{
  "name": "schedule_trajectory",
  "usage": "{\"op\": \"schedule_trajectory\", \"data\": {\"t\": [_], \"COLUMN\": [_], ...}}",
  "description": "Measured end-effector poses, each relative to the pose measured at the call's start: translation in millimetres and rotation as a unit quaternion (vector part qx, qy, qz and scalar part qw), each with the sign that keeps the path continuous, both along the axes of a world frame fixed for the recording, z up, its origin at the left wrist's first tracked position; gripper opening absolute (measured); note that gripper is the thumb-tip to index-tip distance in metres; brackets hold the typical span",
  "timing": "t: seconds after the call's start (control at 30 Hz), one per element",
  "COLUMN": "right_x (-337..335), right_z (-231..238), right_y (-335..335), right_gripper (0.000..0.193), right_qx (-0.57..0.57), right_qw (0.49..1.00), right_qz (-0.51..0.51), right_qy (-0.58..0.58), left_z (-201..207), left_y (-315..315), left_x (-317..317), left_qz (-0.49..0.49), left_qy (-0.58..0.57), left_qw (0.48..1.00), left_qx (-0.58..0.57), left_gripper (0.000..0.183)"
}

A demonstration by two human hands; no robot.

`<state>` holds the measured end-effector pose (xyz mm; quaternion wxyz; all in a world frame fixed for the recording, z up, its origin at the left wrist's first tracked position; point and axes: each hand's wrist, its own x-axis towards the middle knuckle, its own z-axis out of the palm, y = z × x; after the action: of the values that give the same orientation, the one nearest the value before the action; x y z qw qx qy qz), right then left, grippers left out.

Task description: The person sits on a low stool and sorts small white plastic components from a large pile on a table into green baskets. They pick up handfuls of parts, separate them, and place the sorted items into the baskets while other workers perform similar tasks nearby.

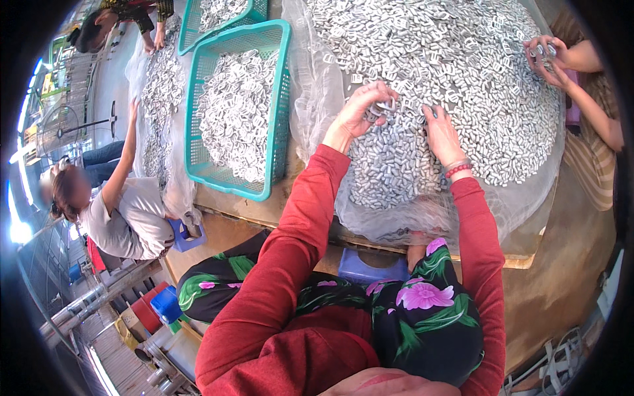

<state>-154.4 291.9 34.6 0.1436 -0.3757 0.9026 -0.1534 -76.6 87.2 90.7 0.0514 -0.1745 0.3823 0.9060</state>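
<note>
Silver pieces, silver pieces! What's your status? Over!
Left hand: silver pieces in grip. Right hand: at the pile. Green basket: left, clear of both hands.

— Home or workshop?
— Workshop, or small factory floor, no question. Look: heaps of small metal parts across a bench, teal basket crammed with more.
— Anything else?
— Yep, co-workers at the heaps too, plastic stool, caged fan off left.

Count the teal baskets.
2: the nearer basket is left of the person's left hand; the farther basket is just beyond it, cut off by the picture's top edge.
</note>
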Motion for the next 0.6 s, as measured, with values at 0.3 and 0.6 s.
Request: {"op": "schedule_trajectory", "data": {"t": [0.3, 0.6], "right_x": [31, 35], "right_z": [11, 60], "right_y": [35, 69], "right_gripper": [0.012, 0.023], "right_qx": [-0.282, -0.467], "right_qw": [0.945, 0.586], "right_qz": [-0.075, -0.299], "right_qy": [-0.146, -0.591], "left_z": [-5, -54], "left_y": [14, 35], "left_x": [-41, -43], "left_qz": [-0.140, -0.253], "left_qy": [-0.019, 0.001], "left_qw": [0.958, 0.547], "left_qx": [-0.250, -0.798], "left_gripper": [0.027, 0.034]}}
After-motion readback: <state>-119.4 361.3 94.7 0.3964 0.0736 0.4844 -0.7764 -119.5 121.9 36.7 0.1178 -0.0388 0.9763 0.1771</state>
